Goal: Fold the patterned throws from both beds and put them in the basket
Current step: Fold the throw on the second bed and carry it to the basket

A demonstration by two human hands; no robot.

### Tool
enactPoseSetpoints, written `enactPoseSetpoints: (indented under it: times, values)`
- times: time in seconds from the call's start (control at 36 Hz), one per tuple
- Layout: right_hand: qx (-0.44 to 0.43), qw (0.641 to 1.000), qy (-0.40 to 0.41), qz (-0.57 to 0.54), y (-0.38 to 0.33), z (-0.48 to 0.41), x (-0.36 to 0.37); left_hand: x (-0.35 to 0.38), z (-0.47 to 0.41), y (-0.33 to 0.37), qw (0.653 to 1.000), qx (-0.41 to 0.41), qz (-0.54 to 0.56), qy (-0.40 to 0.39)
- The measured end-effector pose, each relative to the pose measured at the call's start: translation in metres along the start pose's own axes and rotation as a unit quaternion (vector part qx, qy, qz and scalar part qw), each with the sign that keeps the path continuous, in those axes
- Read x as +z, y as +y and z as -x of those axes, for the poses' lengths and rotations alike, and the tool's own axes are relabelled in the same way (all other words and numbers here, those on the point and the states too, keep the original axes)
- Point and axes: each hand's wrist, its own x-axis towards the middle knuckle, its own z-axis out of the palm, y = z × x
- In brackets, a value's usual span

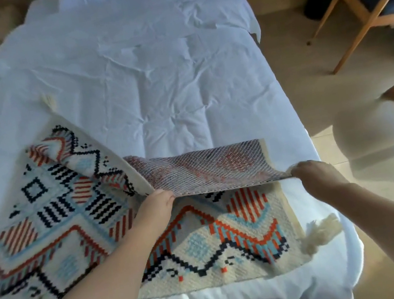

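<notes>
Cream woven throw, zigzagged in red, black and pale blue, half turned over at the foot of the bed.

The patterned throw (67, 223) lies on the white duvet (155, 91) with its long axis running left to right in front of me. My left hand (156, 203) pinches the lifted edge near the throw's middle. My right hand (310, 173) pinches the same edge at its right end, so each grip is closed on fabric. Between them the flap shows its netted underside and rises away from me, while the flat part with the tassel (320, 235) lies under my hands and toward me. I judge the fold needs this edge drawn toward the near hem. The rumpled left half lies nearer my left hand. No basket is in view.
</notes>
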Motion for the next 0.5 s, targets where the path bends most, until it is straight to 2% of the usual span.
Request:
enactPoseSetpoints:
  times: [0.25,0.5]
  values:
    - [0.015,0.999,-0.009,0.040,-0.014,0.064,0.030,0.036,0.062,-0.007,0.999,-0.009,-0.001,-0.031]
    - [-0.042,0.997,-0.064,-0.008,-0.014,0.106,0.086,0.098,0.113,-0.020,0.996,-0.065,-0.019,-0.059]
